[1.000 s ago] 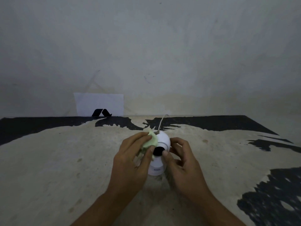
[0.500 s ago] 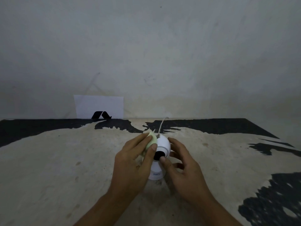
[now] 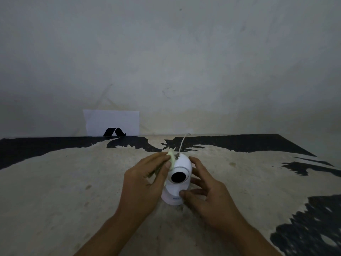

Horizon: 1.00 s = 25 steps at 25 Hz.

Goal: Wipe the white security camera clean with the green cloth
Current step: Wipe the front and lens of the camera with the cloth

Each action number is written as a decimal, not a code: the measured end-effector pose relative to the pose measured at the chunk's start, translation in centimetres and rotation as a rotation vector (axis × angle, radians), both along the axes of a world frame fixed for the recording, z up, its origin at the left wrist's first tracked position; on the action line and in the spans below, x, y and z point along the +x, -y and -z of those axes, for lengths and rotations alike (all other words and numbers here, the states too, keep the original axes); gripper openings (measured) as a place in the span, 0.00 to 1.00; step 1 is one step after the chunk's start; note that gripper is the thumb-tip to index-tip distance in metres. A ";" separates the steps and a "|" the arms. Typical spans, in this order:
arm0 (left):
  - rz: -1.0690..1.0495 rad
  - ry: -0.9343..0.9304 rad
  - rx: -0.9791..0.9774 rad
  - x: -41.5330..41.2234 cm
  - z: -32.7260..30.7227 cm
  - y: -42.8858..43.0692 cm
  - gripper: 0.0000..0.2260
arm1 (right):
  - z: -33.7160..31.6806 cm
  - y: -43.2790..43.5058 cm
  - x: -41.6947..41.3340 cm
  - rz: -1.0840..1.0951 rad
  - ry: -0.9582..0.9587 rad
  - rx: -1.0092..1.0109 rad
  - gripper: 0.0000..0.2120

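The white security camera (image 3: 181,166) stands upright on the table in the middle of the view, its round black lens facing me. My left hand (image 3: 143,183) presses the pale green cloth (image 3: 172,157) against the upper left side of the camera's head, and most of the cloth is hidden under the fingers. My right hand (image 3: 204,191) holds the camera from the right, thumb on the base and fingers curled around the back. A thin white cable (image 3: 182,143) runs from the top of the camera towards the wall.
The table (image 3: 64,191) has a worn beige top with black patches along the back and at the right. A white card with a black mark (image 3: 111,123) leans against the grey wall at the back left.
The camera head now points more towards me with the whole lens in sight. My left hand and the cloth moved off the lens to the upper left. My right thumb dropped to the base.
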<state>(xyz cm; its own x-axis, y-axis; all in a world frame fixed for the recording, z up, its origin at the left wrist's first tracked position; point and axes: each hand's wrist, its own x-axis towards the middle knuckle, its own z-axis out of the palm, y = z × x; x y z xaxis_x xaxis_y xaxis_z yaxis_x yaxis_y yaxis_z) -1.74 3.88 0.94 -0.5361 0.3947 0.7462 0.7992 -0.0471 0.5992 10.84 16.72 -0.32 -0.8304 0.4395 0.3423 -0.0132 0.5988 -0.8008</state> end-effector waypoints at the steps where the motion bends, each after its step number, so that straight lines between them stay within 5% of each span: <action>1: 0.009 -0.031 -0.017 0.0 0.0 0.0 0.14 | 0.0 0.0 0.0 0.002 0.001 0.011 0.35; 13: -0.067 0.066 -0.029 -0.2 -0.4 -0.3 0.10 | 0.3 -0.2 -0.3 0.026 0.028 0.031 0.38; 25: 0.031 -0.081 -0.080 -0.2 -0.5 -0.2 0.13 | 0.8 -0.5 -0.5 0.020 0.014 0.025 0.39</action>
